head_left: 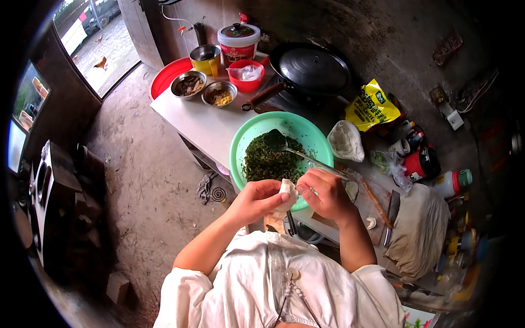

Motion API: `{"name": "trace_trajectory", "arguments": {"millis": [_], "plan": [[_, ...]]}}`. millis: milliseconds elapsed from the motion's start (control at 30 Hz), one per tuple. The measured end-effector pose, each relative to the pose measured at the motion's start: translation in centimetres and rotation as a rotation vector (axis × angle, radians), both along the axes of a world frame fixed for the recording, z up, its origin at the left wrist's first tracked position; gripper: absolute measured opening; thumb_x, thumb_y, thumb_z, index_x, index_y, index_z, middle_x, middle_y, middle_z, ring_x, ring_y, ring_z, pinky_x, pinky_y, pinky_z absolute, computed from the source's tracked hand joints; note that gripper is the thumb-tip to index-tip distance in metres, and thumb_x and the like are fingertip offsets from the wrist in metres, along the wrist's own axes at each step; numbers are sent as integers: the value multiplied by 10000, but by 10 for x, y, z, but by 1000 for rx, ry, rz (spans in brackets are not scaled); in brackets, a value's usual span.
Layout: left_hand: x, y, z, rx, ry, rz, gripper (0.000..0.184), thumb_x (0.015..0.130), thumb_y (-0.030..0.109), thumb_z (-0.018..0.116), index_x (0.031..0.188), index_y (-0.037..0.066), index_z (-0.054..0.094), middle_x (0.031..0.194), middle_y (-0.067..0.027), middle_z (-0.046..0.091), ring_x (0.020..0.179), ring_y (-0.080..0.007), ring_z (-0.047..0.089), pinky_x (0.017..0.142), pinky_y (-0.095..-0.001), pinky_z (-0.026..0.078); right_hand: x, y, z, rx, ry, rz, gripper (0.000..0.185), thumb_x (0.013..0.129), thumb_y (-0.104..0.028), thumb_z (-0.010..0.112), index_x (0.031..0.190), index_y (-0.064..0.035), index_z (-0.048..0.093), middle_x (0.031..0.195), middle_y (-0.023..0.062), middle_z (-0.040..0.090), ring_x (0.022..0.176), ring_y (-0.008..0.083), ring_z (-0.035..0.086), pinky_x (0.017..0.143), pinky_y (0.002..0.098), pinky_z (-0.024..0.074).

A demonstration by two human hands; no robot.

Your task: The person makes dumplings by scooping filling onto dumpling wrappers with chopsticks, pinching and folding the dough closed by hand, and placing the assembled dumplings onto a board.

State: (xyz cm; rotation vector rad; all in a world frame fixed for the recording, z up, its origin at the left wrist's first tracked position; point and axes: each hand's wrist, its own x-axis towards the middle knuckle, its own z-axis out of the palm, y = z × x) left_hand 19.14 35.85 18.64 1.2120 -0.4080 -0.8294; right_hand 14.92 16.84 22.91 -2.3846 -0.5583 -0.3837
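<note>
My left hand [262,198] holds a white dough dumpling [288,194] over the near rim of the green basin. My right hand [327,195] is closed, its thumb and fingertips pinched at the dumpling's right edge. How far the dough is sealed cannot be seen. Beyond both hands, the green basin [313,131] contains chopped dark-green filling [262,161]. A metal spoon [301,153] rests in it, its head in the filling and its handle crossing the right rim just beyond my right hand.
A lidded black wok [311,68] stands behind the basin. Farther left are metal bowls [188,85], a red bowl [246,76] and a white-lidded tub [239,41]. To the right lie a flour bag [346,140], rolling pin [377,204], knife [391,217] and cloth [418,229].
</note>
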Motion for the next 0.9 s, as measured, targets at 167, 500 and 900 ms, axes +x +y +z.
{"name": "trace_trajectory", "arguments": {"millis": [167, 500, 900], "plan": [[0, 1, 8, 65, 5, 20, 344, 834, 290, 601, 1023, 4, 573, 793, 27, 591, 673, -15, 507, 530, -159, 397, 3, 6, -4, -82, -65, 29, 110, 786, -94, 557, 734, -20, 494, 666, 103, 504, 626, 294, 522, 558, 377, 424], [6, 3, 1, -32, 84, 127, 224, 828, 234, 608, 924, 33, 585, 717, 49, 537, 595, -18, 451, 480, -172, 332, 16, -4, -22, 218, 77, -190, 85, 797, -66, 549, 827, 6, 515, 670, 113, 542, 610, 279, 552, 539, 342, 426], [27, 5, -31, -214, 299, 155, 258, 840, 195, 590, 1028, 28, 533, 885, -3, 582, 690, -54, 542, 562, -192, 433, 31, 3, -56, 519, 338, -265, 116, 810, -104, 582, 845, 4, 604, 737, 18, 554, 616, 76, 513, 560, 211, 420]]}}
